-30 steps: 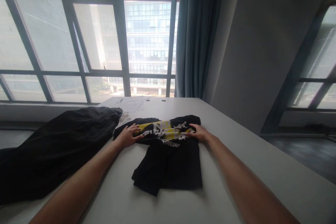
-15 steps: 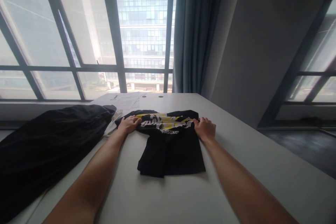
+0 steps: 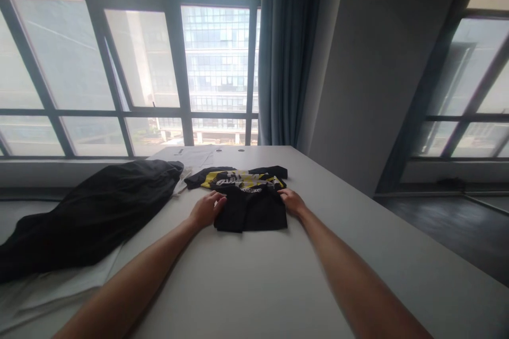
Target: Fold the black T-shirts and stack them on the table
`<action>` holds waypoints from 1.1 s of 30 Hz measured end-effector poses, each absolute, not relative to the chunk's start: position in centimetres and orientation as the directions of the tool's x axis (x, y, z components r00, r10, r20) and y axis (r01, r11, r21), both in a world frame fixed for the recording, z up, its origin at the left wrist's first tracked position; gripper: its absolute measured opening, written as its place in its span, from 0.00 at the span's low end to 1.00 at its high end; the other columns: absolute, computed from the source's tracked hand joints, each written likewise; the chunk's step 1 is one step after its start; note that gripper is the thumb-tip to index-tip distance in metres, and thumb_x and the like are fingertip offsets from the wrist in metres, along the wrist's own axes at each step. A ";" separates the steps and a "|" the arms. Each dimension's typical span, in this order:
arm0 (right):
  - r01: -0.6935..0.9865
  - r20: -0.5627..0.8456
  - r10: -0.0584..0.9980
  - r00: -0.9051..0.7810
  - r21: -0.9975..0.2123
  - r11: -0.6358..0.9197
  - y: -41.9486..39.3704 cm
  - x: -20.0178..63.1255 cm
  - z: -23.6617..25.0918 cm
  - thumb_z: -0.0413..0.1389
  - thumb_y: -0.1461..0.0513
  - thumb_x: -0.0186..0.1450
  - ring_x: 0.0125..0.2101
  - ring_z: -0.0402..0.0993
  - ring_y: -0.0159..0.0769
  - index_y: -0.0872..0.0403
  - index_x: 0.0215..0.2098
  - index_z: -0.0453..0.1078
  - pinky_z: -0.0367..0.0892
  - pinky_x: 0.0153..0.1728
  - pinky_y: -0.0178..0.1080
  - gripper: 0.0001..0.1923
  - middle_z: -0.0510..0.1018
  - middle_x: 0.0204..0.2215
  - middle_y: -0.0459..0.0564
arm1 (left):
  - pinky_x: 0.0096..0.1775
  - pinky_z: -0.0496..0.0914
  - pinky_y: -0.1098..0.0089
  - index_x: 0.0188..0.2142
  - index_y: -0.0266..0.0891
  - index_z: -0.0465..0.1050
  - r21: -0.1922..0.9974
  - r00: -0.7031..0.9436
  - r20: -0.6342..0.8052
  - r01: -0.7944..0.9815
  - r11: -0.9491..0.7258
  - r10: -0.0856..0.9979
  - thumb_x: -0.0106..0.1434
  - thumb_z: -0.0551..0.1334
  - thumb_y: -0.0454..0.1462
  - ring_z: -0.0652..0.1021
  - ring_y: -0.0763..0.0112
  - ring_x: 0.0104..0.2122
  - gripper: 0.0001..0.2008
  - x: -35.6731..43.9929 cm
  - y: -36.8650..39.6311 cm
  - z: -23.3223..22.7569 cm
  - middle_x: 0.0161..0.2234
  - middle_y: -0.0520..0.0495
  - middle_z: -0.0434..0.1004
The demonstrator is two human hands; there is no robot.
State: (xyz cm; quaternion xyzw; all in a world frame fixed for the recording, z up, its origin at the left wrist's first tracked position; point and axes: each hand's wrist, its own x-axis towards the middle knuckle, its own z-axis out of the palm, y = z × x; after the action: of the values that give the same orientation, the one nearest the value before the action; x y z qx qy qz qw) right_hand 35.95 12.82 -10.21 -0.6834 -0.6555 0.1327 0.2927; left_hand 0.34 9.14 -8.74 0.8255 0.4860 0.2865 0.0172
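Observation:
A black T-shirt (image 3: pixel 265 211) with a yellow and white print and white lettering lies partly folded on the white table (image 3: pixel 238 286). Its printed part is at the far side, and the plain black part is nearer to me. My left hand (image 3: pixel 207 208) is closed at the left edge of the plain part, thumb and fingers on the cloth. On the opposite side, my right hand (image 3: pixel 293 202) pinches the right edge just below the print. The fingertips of both hands are partly hidden by the cloth.
A large dark cloth (image 3: pixel 103 206) lies heaped on the left, with white fabric (image 3: pixel 183 180) showing beside it. White paper sheets (image 3: pixel 194 155) lie at the table's far end. Beyond stand windows (image 3: pixel 217 63), a blue-grey curtain (image 3: pixel 284 63) and a grey pillar (image 3: pixel 369 74).
Both hands have come off the shirt's printed part and down to the sides of its plain part, the left one shifting right. The shirt's near part looks shorter. My view has tilted up.

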 end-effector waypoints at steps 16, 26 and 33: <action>0.274 0.095 0.968 -0.233 -0.948 0.159 3.2 32.0 -8.5 0.62 0.67 0.42 0.51 0.73 0.46 0.49 0.68 0.57 0.71 0.47 0.43 0.54 0.76 0.49 0.52 | 0.48 0.67 0.59 0.36 0.40 0.76 0.250 0.338 0.479 0.832 -0.495 0.810 0.70 0.53 0.41 0.77 0.56 0.44 0.14 1.8 1.6 -8.6 0.38 0.40 0.79; 0.638 0.450 0.881 -0.147 -0.637 0.432 3.4 29.8 -9.5 0.57 0.58 0.61 0.40 0.76 0.42 0.54 0.45 0.78 0.68 0.47 0.44 0.16 0.82 0.40 0.54 | 0.49 0.70 0.59 0.59 0.37 0.65 0.474 0.154 0.657 0.677 -0.563 0.738 0.57 0.58 0.29 0.76 0.58 0.49 0.29 1.2 3.0 -9.5 0.52 0.38 0.76; 0.652 0.574 0.818 -0.041 -0.605 0.457 3.0 31.2 -7.1 0.53 0.49 0.65 0.36 0.77 0.42 0.54 0.40 0.78 0.67 0.44 0.43 0.20 0.82 0.35 0.52 | 0.55 0.65 0.55 0.39 0.43 0.77 0.165 0.541 0.600 0.638 -0.752 0.590 0.54 0.56 0.25 0.76 0.59 0.50 0.18 1.4 2.3 -9.1 0.49 0.48 0.79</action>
State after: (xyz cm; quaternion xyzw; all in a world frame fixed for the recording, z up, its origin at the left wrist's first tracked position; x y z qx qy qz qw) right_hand 31.21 2.99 -7.14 -0.5131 -0.7160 0.0892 0.4648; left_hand 1.35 2.25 -9.13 0.8769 0.3501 0.3274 -0.0366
